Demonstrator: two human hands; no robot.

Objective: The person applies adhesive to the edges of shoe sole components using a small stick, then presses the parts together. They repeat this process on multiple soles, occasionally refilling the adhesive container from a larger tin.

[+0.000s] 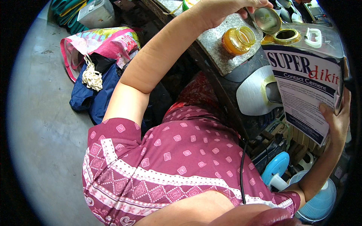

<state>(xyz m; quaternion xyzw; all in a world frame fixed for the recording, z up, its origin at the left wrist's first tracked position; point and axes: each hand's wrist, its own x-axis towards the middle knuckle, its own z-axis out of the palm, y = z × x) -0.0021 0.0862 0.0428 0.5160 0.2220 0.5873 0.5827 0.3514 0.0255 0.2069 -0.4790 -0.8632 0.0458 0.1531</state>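
My left hand (pixel 250 5), partly cut off by the upper edge, has its fingers closed at the rim of a round metal lid (pixel 267 20). The lid is beside the glue-stained round mouth (pixel 286 35) of a large rectangular metal can of contact cement (pixel 301 90). My right hand (pixel 336 118) grips the lower side of this can, thumb on its white label. The can is tilted, and its top carries a white handle (pixel 313 37). Left of it, an uncapped glass jar (pixel 238 40) of amber glue stands on a speckled stone slab (pixel 226 62).
A grey curved flat piece (pixel 258 92) lies at the bench's edge. Below are a light-blue round plastic part (pixel 277 165) and a blue fan-like cage (pixel 316 197). On the floor at left are a pink patterned bag (pixel 100 43) and dark-blue cloth (pixel 103 88) with cream cord (pixel 91 77).
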